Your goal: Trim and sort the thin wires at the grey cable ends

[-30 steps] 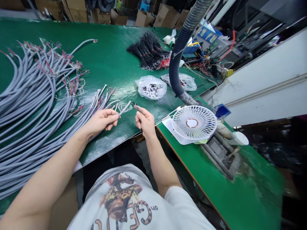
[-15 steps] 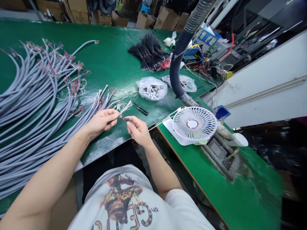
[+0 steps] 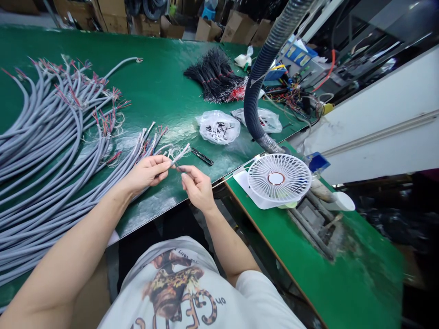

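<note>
My left hand pinches a grey cable near its stripped end, where pale strands fan out. Close on its right, my right hand has thumb and forefinger pressed together on a thin dark strand that runs toward the left fingers; its exact kind is too small to tell. Many grey cables with red, white and blue wire ends lie in bundles across the left of the green bench. Just beyond my fingers rests a pair of black thread snips.
Two clear plastic bags of small dark parts lie ahead. Behind them is a pile of black wires. A flexible duct comes down on the right, beside a white fan on a lower green table.
Both hands stay almost in place, still pinching at the cable end. The whole view has shifted very slightly.
</note>
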### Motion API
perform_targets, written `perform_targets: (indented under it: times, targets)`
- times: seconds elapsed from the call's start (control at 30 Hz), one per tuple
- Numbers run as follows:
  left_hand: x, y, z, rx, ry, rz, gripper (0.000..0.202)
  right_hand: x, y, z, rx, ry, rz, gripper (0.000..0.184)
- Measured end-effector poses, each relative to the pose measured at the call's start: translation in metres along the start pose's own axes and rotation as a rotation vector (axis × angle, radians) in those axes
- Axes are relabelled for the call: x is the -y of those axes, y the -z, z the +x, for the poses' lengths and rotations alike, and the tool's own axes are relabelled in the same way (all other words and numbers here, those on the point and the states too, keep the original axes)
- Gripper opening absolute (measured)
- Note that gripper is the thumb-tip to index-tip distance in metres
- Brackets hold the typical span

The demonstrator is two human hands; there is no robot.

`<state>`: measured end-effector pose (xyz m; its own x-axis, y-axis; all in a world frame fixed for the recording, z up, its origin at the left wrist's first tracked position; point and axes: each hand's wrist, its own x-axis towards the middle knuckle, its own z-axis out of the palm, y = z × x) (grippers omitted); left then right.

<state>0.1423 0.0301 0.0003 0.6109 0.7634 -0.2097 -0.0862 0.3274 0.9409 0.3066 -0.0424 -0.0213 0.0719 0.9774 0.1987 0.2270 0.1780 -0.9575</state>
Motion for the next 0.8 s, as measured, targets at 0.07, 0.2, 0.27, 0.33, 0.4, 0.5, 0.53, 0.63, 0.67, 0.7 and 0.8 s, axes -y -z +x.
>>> perform_targets:
  times: [0.07,0.2,0.27,0.33,0.4,0.5,0.53,0.63,0.67,0.7,0.8]
  targets:
    - [-0.001,-0.002,-0.001,0.000,-0.004,0.042,0.033,-0.001,-0.001,-0.001,-0.023,0.029,-0.032,0.022]
    - [-0.003,-0.008,-0.004,-0.008,-0.031,0.116,0.032,-0.005,-0.002,-0.004,-0.053,0.069,-0.105,0.024]
    - [-0.003,-0.009,-0.003,-0.020,-0.030,0.118,0.032,-0.007,-0.001,-0.005,-0.059,0.084,-0.144,0.025]
    - [-0.002,-0.008,-0.002,-0.025,-0.004,0.084,0.031,-0.008,0.000,-0.005,-0.057,0.095,-0.165,0.024]
    - [0.000,-0.005,0.000,-0.032,0.026,0.029,0.032,-0.008,0.001,-0.005,-0.054,0.100,-0.165,0.024]
    - [0.002,-0.002,0.003,-0.039,0.051,-0.039,0.032,-0.009,0.001,-0.004,-0.053,0.090,-0.147,0.024]
    - [0.002,-0.001,0.003,-0.036,0.057,-0.052,0.032,-0.009,0.001,-0.003,-0.051,0.082,-0.144,0.024]
    - [0.003,0.000,0.003,-0.022,0.069,-0.071,0.033,-0.010,0.000,-0.001,-0.042,0.063,-0.146,0.024]
    - [0.003,0.000,0.003,-0.019,0.070,-0.074,0.034,-0.011,0.000,-0.001,-0.040,0.060,-0.148,0.024]
    - [0.003,0.000,0.003,-0.016,0.072,-0.074,0.034,-0.011,-0.001,0.000,-0.042,0.060,-0.148,0.024]
    - [0.003,0.000,0.003,-0.006,0.074,-0.075,0.035,-0.011,-0.001,0.000,-0.054,0.063,-0.130,0.023]
